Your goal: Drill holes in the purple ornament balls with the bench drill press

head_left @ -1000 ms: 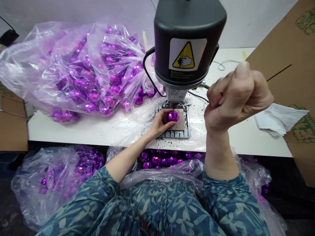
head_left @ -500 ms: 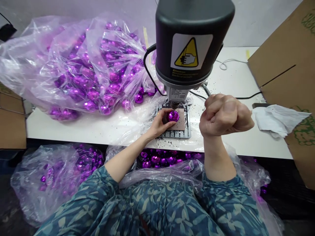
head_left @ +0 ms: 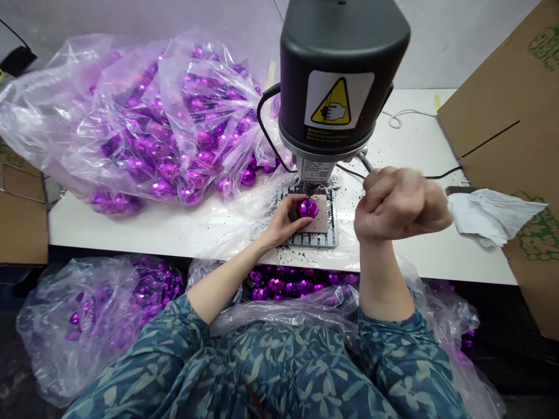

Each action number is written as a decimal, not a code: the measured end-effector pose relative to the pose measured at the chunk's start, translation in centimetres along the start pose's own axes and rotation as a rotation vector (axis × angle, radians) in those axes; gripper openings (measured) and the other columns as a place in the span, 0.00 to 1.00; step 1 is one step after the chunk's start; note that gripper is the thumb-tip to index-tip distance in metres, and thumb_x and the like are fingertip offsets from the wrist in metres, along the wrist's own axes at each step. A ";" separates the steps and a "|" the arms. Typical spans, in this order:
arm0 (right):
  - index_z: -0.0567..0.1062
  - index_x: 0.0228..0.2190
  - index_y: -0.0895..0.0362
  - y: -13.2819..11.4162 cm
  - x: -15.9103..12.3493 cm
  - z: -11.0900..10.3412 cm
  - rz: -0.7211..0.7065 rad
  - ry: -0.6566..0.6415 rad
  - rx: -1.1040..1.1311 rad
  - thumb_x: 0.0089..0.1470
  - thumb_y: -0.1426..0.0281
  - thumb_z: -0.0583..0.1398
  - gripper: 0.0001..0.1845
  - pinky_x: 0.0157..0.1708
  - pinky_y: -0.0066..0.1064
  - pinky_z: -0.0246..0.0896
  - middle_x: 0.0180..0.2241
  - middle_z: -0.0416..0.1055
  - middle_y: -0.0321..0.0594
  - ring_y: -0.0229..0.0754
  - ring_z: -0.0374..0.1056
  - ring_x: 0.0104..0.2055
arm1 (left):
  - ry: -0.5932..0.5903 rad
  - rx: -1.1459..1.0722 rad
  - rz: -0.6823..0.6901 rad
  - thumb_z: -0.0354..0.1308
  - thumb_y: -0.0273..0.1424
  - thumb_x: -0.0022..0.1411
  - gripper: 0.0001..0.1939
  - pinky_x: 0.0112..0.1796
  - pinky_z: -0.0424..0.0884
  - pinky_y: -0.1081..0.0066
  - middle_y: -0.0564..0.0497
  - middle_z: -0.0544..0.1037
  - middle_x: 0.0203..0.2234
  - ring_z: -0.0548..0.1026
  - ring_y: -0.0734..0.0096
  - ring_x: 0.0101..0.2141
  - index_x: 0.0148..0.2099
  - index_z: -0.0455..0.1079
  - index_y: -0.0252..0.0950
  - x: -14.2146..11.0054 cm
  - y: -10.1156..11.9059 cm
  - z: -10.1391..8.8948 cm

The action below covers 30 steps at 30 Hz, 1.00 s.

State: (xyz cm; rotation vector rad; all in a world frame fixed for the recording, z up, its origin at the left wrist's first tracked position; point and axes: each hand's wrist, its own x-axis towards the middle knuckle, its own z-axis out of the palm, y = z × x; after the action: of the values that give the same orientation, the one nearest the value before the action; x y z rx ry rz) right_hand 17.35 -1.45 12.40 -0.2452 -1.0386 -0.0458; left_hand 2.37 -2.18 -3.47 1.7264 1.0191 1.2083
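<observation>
A small bench drill press (head_left: 343,81) with a dark grey head stands on the white table (head_left: 144,227). My left hand (head_left: 283,222) grips a faceted purple ball (head_left: 307,207) on the press's base plate (head_left: 326,237), right under the spindle. My right hand (head_left: 399,203) is a closed fist around the press's feed lever (head_left: 365,162), held low beside the machine. Black shavings lie scattered around the base plate.
A big clear bag of purple balls (head_left: 152,122) fills the table's left. More bags of balls sit below the table edge at left (head_left: 109,302) and in my lap (head_left: 288,288). A cardboard box (head_left: 510,134) and a white cloth (head_left: 489,212) are at right.
My right hand has come down from high up to beside the press with the lever, then held there. The left hand has stayed on the purple ball.
</observation>
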 end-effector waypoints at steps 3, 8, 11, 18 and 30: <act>0.47 0.16 0.59 -0.8 2.6 2.2 0.141 0.018 -0.054 0.59 0.70 0.60 0.30 0.13 0.25 0.33 0.10 0.44 0.28 0.24 0.43 0.11 | 0.011 -0.026 -0.015 0.69 0.45 0.60 0.28 0.58 0.71 0.56 0.42 0.76 0.53 0.75 0.56 0.55 0.57 0.67 0.39 0.0 0.2 0.2; 0.58 0.15 0.58 -0.1 5.6 3.5 0.304 -0.064 0.014 0.46 0.57 0.65 0.27 0.14 0.24 0.35 0.11 0.49 0.27 0.24 0.46 0.12 | 0.078 -0.039 0.046 0.70 0.42 0.60 0.27 0.55 0.74 0.58 0.43 0.77 0.52 0.77 0.59 0.53 0.57 0.67 0.39 -0.7 0.8 0.4; 0.57 0.14 0.58 0.2 6.0 3.4 0.358 -0.091 -0.016 0.42 0.55 0.65 0.27 0.14 0.23 0.36 0.11 0.47 0.26 0.23 0.47 0.12 | 0.166 0.090 0.083 0.71 0.39 0.59 0.26 0.54 0.76 0.58 0.44 0.78 0.51 0.78 0.59 0.52 0.56 0.68 0.38 -1.6 0.9 0.0; 0.58 0.15 0.56 0.0 5.8 3.5 0.367 -0.075 -0.041 0.42 0.54 0.64 0.25 0.14 0.25 0.35 0.11 0.48 0.25 0.25 0.48 0.11 | 0.247 0.143 0.237 0.68 0.38 0.63 0.20 0.54 0.75 0.56 0.42 0.76 0.53 0.77 0.58 0.55 0.54 0.70 0.39 -3.4 1.2 -1.6; 0.53 0.14 0.57 -0.7 6.0 3.8 0.381 -0.095 -0.039 0.59 0.74 0.57 0.26 0.19 0.22 0.36 0.11 0.46 0.26 0.20 0.47 0.13 | 0.289 0.139 0.291 0.71 0.33 0.60 0.25 0.56 0.75 0.52 0.41 0.75 0.56 0.75 0.57 0.58 0.54 0.63 0.41 -5.5 3.3 -2.7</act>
State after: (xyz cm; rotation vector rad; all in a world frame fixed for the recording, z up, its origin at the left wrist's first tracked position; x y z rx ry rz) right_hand 17.14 -0.85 19.52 -0.4810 -1.0707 0.2923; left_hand -0.85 -8.07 -1.64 1.8928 1.0634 1.6433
